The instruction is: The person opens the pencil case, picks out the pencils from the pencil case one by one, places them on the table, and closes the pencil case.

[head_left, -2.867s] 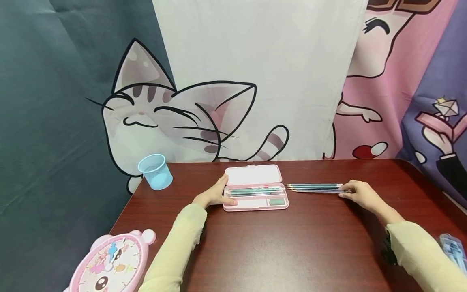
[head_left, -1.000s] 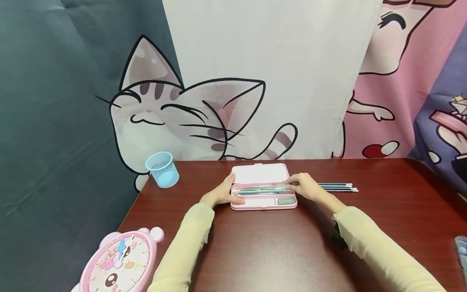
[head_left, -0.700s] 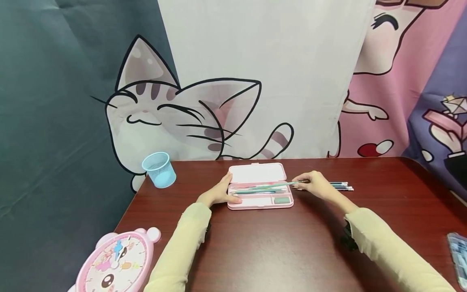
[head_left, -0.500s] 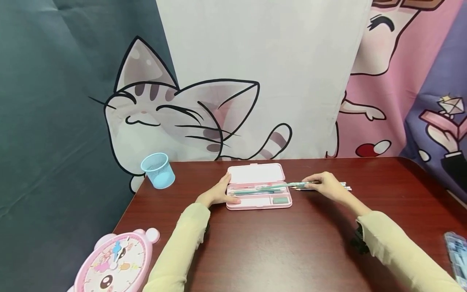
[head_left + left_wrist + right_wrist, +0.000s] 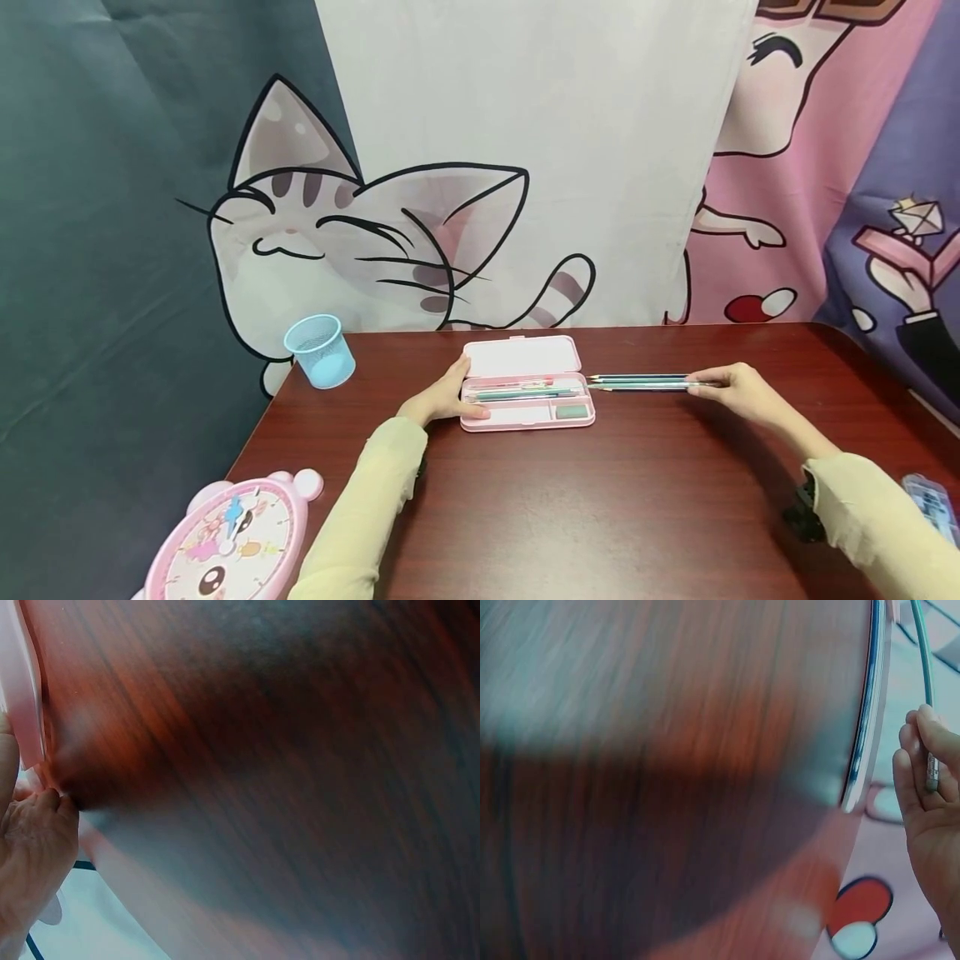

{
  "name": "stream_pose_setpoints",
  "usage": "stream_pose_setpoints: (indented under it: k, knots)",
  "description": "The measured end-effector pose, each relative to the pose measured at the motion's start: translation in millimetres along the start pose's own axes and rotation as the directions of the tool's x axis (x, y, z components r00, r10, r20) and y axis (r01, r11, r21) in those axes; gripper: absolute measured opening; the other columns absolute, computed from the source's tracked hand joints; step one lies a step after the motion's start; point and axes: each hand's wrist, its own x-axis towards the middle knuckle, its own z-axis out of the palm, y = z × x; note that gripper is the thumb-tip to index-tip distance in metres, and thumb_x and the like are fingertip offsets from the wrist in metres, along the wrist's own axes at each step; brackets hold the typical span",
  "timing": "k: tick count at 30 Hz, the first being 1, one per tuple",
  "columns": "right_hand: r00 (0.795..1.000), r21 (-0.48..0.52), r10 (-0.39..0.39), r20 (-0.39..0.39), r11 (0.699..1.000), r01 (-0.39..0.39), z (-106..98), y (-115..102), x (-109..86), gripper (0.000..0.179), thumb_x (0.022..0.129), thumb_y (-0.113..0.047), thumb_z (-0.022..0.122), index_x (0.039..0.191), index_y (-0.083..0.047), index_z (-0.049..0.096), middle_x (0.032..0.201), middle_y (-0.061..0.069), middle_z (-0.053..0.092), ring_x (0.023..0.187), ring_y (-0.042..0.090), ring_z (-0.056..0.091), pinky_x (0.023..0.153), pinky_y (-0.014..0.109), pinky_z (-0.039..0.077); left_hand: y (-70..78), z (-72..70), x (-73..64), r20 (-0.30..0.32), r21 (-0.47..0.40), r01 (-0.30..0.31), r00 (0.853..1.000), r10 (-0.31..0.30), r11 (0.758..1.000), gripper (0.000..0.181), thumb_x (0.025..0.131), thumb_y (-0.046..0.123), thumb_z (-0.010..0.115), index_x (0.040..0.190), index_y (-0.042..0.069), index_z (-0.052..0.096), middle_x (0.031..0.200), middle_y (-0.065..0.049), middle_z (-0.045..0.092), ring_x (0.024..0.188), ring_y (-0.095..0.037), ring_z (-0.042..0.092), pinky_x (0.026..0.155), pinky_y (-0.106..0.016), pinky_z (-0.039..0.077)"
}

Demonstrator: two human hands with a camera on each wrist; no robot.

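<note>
In the head view a pink pencil case (image 5: 517,415) lies with its lid up, holding several pencils (image 5: 517,393) and a grey-green eraser (image 5: 572,412). My left hand (image 5: 437,397) grips the case's left end, thumb at the front and fingers behind; the left wrist view shows only a pink edge (image 5: 24,697) of it. My right hand (image 5: 742,392) pinches a teal pencil (image 5: 927,667) near its eraser end, point toward the case. In the right wrist view this pencil is raised over the table, beside a row of pencils (image 5: 865,705) lying there.
A light blue mesh cup (image 5: 322,354) stands at the table's back left corner. The pink clock (image 5: 225,542) is at the front left. A clear box with blue contents (image 5: 930,504) lies by the right sleeve. A cartoon curtain (image 5: 555,125) hangs behind the table's back edge.
My right hand went from the row of pencils to the case, drew a teal pencil from it, and carried it right, back over the row. My left hand stays on the case.
</note>
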Motion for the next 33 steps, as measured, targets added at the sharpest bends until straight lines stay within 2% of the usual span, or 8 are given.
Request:
stream_pose_setpoints:
  k: [6, 9, 11, 15, 19, 22, 28, 33]
  knots:
    - [1.0, -0.048, 0.021, -0.008, 0.999, -0.022, -7.3, 15.4, -9.1, 0.024, 0.079, -0.016, 0.07, 0.094, 0.003, 0.07, 0.087, 0.02, 0.069, 0.068, -0.01, 0.046, 0.058, 0.009, 0.037, -0.5, -0.7, -0.3, -0.004, -0.019, 0.002, 1.0, -0.002, 1.0, 0.111, 0.07, 0.034, 0.079, 0.147, 0.004, 0.005, 0.155, -0.011, 0.0, 0.143, -0.023, 0.004, 0.115, -0.04, 0.012]
    - [0.999, -0.103, -0.021, -0.035, 0.994, 0.017, -4.0, 19.9, -9.8, 0.018, 0.077, -0.014, 0.072, 0.088, 0.0, 0.071, 0.082, 0.016, 0.07, 0.067, -0.009, 0.046, 0.058, 0.009, 0.038, -0.4, -1.1, -1.0, -0.003, -0.019, 0.002, 1.0, -0.002, 1.0, 0.111, 0.07, 0.033, 0.079, 0.147, 0.003, 0.005, 0.155, -0.011, 0.0, 0.143, -0.023, 0.004, 0.115, -0.04, 0.012]
    - [0.995, -0.147, -0.076, -0.062, 0.987, 0.067, -0.7, 21.5, -9.0, 0.013, 0.074, -0.01, 0.074, 0.083, -0.002, 0.071, 0.079, 0.012, 0.069, 0.067, -0.008, 0.049, 0.059, 0.012, 0.041, -0.4, -1.2, -1.3, 0.001, -0.01, 0.001, 1.0, -0.001, 1.0, 0.11, 0.07, 0.034, 0.078, 0.147, 0.003, 0.005, 0.155, -0.012, 0.0, 0.143, -0.024, 0.004, 0.115, -0.041, 0.013]
    - [0.984, -0.281, -0.162, -0.076, 0.95, 0.135, 5.0, 20.7, -5.7, 0.01, 0.069, -0.006, 0.075, 0.077, -0.006, 0.069, 0.074, 0.005, 0.066, 0.066, 0.004, 0.055, 0.059, 0.025, 0.046, -0.2, -1.6, -1.4, 0.015, 0.01, 0.011, 1.0, -0.012, 1.0, 0.11, 0.071, 0.036, 0.077, 0.147, 0.005, 0.004, 0.155, -0.009, -0.001, 0.143, -0.021, 0.003, 0.115, -0.039, 0.012]
    - [0.978, -0.411, -0.204, -0.05, 0.897, 0.166, 8.4, 16.7, -1.2, 0.01, 0.067, -0.006, 0.075, 0.075, -0.008, 0.068, 0.071, 0.001, 0.061, 0.064, 0.015, 0.056, 0.057, 0.032, 0.045, 0.9, -2.1, -1.1, 0.013, 0.001, 0.013, 1.0, -0.013, 1.0, 0.111, 0.071, 0.036, 0.077, 0.147, 0.005, 0.003, 0.155, -0.008, -0.002, 0.143, -0.021, 0.003, 0.115, -0.039, 0.012]
    - [0.976, -0.435, -0.212, -0.048, 0.884, 0.171, 10.6, 13.6, 0.5, 0.01, 0.068, -0.006, 0.074, 0.075, -0.007, 0.068, 0.072, 0.003, 0.06, 0.064, 0.019, 0.055, 0.057, 0.035, 0.044, 1.3, -2.2, -0.9, 0.011, -0.008, 0.011, 1.0, -0.011, 1.0, 0.111, 0.07, 0.036, 0.078, 0.147, 0.005, 0.003, 0.155, -0.008, -0.002, 0.143, -0.021, 0.003, 0.115, -0.039, 0.012]
    - [0.981, -0.41, -0.171, -0.09, 0.904, 0.12, 15.9, 9.6, 3.3, 0.011, 0.068, -0.007, 0.074, 0.076, -0.004, 0.067, 0.075, 0.008, 0.059, 0.068, 0.024, 0.057, 0.059, 0.038, 0.045, 2.0, -2.0, -1.9, 0.012, -0.009, 0.01, 1.0, -0.01, 1.0, 0.111, 0.071, 0.035, 0.078, 0.147, 0.005, 0.004, 0.155, -0.009, -0.001, 0.143, -0.021, 0.003, 0.115, -0.039, 0.012]
    - [0.986, -0.304, -0.119, -0.115, 0.949, 0.079, 26.6, -0.3, 9.9, 0.017, 0.07, -0.008, 0.075, 0.083, -0.001, 0.067, 0.082, 0.013, 0.056, 0.074, 0.028, 0.056, 0.061, 0.037, 0.044, 3.0, -2.6, -2.3, 0.004, -0.018, 0.006, 1.0, -0.006, 1.0, 0.111, 0.071, 0.034, 0.078, 0.147, 0.004, 0.004, 0.155, -0.01, -0.001, 0.143, -0.023, 0.004, 0.115, -0.041, 0.013]
